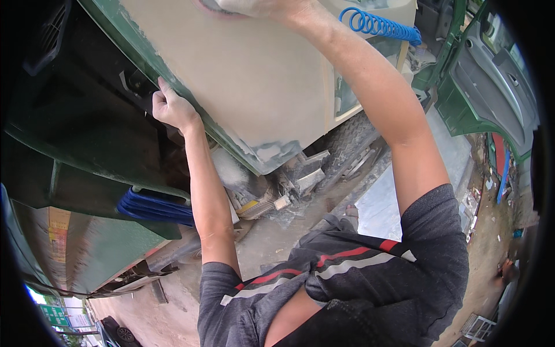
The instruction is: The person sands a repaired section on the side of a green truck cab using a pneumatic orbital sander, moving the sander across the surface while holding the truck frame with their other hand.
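Note:
A tall panel [248, 81] coated in beige, with green edges and grey patches, tilts across the upper middle. My left hand [173, 107] is closed on its left edge [191, 98], thumb pointing up, forearm rising from below. My right hand [254, 7] is at the top of the panel, partly cut off by the frame, its fingers closed around a grey, pink-rimmed thing [215, 7] against the surface that I cannot make out clearly.
A blue coiled hose [381, 32] hangs at upper right beside an open green door [485, 92]. Dark green vehicle parts and bundled blue hose [150, 205] fill the left. Below are dusty metal parts [306, 176], a pale sheet [378, 211], scattered debris and a dark car [118, 332].

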Demonstrator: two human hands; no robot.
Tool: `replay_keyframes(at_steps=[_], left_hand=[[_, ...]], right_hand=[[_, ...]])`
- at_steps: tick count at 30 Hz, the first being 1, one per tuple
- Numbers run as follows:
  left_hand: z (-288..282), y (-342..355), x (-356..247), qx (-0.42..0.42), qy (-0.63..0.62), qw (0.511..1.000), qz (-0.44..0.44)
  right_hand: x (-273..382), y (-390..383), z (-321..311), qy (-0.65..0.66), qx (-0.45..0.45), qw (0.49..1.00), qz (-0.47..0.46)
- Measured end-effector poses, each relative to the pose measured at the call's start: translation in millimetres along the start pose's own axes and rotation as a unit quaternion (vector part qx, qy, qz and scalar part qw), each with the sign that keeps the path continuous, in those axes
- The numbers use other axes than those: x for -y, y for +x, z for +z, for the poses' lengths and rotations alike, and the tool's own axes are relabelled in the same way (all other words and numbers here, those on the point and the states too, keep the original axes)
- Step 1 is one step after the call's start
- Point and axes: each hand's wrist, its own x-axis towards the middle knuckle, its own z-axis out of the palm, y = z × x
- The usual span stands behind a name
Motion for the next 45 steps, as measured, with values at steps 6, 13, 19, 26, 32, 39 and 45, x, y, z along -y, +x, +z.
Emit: replay_keyframes(at_steps=[6,13,19,26,32,39,45], left_hand=[[-27.8,8.4,10.5,0.010,0.002,1.000,0.011],[-5.4,2.1,3.8,0.039,-0.037,0.999,-0.004],[-24.1,1.6,0.5,0.036,-0.066,0.997,-0.017],[-21.6,6.1,7.9,0.027,-0.034,0.999,-0.011],[-18.2,2.6,4.6,0.036,-0.052,0.998,-0.016],[-27.3,6.1,11.1,0.043,-0.053,0.998,-0.017],[-25.8,2.6,9.9,0.053,-0.054,0.997,-0.023]], right_hand=[[33.9,-37.1,29.7,0.056,-0.022,0.992,-0.113],[-10.2,17.2,-11.1,-0.003,0.029,0.996,0.086],[13.1,-34.2,24.6,0.091,-0.031,0.989,-0.110],[-36.0,-1.1,19.5,0.005,-0.056,0.997,0.059],[-12.1,-33.9,19.1,-0.012,0.002,0.998,-0.061],[-25.2,-17.7,17.7,-0.018,0.001,1.000,0.018],[-44.7,-17.5,24.4,-0.023,-0.066,0.997,0.030]])
